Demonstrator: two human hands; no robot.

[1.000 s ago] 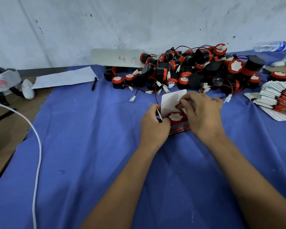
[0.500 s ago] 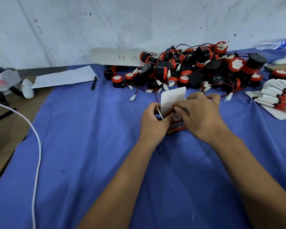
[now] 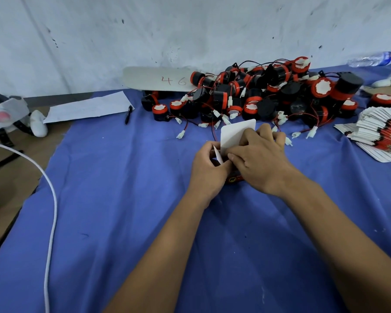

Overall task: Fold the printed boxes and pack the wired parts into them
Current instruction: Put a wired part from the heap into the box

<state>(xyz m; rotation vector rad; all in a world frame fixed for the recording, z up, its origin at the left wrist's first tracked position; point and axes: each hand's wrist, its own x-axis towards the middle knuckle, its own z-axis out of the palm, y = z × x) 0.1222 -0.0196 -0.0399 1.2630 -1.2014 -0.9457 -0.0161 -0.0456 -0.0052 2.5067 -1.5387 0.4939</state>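
While your left hand (image 3: 209,164) pinches the box (image 3: 234,141) near the cloth's (image 3: 113,177) middle to steady it, your right hand (image 3: 259,159), fingers curled over its mouth, seems to press a part inside, with the lid flap up to keep clear.

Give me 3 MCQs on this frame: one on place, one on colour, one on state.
1. Where is the stack of flat boxes?
A) right edge of the cloth B) by the pen C) under the arms

2. What colour is the cloth?
A) green B) blue C) grey

3. What is the state of the box in the hands?
A) sealed shut B) lying flat, untouched C) white flap still up, being worked

Key: 1 A, it fans out at far right; 2 B, blue all over; 3 C, the left hand and right hand both grip it with the flap raised.
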